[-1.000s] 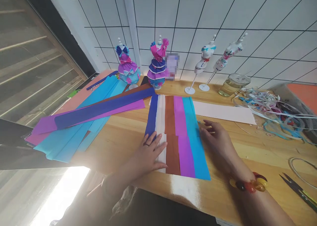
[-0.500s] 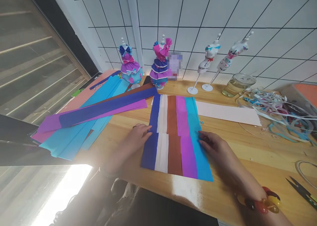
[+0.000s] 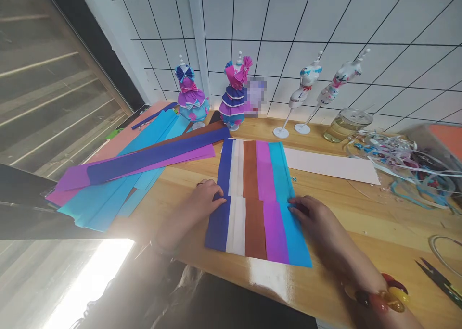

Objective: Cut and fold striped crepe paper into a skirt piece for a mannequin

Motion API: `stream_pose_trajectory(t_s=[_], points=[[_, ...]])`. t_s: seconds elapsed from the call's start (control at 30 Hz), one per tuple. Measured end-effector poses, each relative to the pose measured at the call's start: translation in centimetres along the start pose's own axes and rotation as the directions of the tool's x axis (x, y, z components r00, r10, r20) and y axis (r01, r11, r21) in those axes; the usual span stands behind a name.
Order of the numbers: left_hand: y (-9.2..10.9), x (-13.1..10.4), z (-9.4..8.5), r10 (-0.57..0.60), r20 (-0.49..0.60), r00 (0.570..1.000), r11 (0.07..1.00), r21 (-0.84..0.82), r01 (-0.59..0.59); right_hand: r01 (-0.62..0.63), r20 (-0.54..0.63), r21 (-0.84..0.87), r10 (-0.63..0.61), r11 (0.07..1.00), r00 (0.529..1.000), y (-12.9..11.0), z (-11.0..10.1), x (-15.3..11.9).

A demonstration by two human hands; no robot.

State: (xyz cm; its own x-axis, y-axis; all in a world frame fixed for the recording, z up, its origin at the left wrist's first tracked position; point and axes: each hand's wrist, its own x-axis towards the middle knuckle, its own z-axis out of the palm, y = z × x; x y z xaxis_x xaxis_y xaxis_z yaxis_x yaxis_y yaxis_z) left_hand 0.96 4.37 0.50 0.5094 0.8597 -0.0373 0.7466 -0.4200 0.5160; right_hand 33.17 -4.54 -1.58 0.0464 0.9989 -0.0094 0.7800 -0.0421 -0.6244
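Coloured crepe paper strips (image 3: 254, 228) lie side by side on the table in front of me: dark blue, white, brown, purple and light blue. A crosswise edge runs across their middle, where an upper layer meets a lower one. My left hand (image 3: 206, 199) is at the dark blue strip's outer edge, thumb and forefinger closed on the paper at that seam. On the opposite side, my right hand (image 3: 312, 213) has its fingertips pinched at the light blue strip's edge. A white paper strip (image 3: 332, 165) lies flat behind, to the right.
More crepe paper (image 3: 144, 160) is heaped at left. Two small mannequins in paper dresses (image 3: 233, 100) and two undressed mannequins (image 3: 306, 86) stand along the tiled wall. At right are a glass jar (image 3: 346, 125), tangled ribbons (image 3: 404, 156) and scissors (image 3: 438, 278).
My left hand has slid slightly nearer along the paper's edge, its fingers curling and the thumb coming to the seam. My right hand has shifted slightly nearer too.
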Motion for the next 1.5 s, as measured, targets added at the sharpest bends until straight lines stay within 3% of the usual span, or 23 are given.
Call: stream_pose_trajectory(t_s=[0.53,0.73,0.9,1.1,1.23,1.37,1.5], points=[[-0.5,0.0,-0.1,0.037,0.022,0.999,0.999,-0.017,-0.037,-0.091,-0.033,0.214,0.100,0.973,0.994,-1.6,-1.2,-0.9],[-0.5,0.2,-0.2,0.034,0.032,0.999,0.998,-0.045,-0.032,-0.120,-0.118,0.466,0.195,0.876,0.974,-2.6,-1.0,-1.6],[-0.4,0.0,-0.5,0.018,0.042,0.999,0.996,-0.083,-0.015,-0.159,-0.153,0.528,0.277,0.835,0.948,-3.2,-1.4,-2.0],[0.0,-0.4,-1.7,0.016,-0.007,1.000,0.989,-0.147,-0.016,-0.127,-0.191,0.541,0.269,0.831,0.944,-3.1,-1.6,-2.1],[1.4,-0.7,-3.3,-0.017,-0.073,0.997,0.959,-0.285,-0.004,-0.140,-0.190,0.561,0.292,0.816,0.938,-3.2,-1.8,-2.0],[3.3,-1.2,-4.9,0.002,-0.099,0.995,0.909,-0.414,-0.043,-0.099,-0.167,0.511,0.212,0.854,0.963,-3.7,-3.0,-1.6],[5.6,-1.3,-6.2,0.131,-0.078,0.988,0.868,-0.472,-0.152,0.095,-0.114,0.193,-0.073,0.977,0.991,-6.4,-5.2,-0.8]])
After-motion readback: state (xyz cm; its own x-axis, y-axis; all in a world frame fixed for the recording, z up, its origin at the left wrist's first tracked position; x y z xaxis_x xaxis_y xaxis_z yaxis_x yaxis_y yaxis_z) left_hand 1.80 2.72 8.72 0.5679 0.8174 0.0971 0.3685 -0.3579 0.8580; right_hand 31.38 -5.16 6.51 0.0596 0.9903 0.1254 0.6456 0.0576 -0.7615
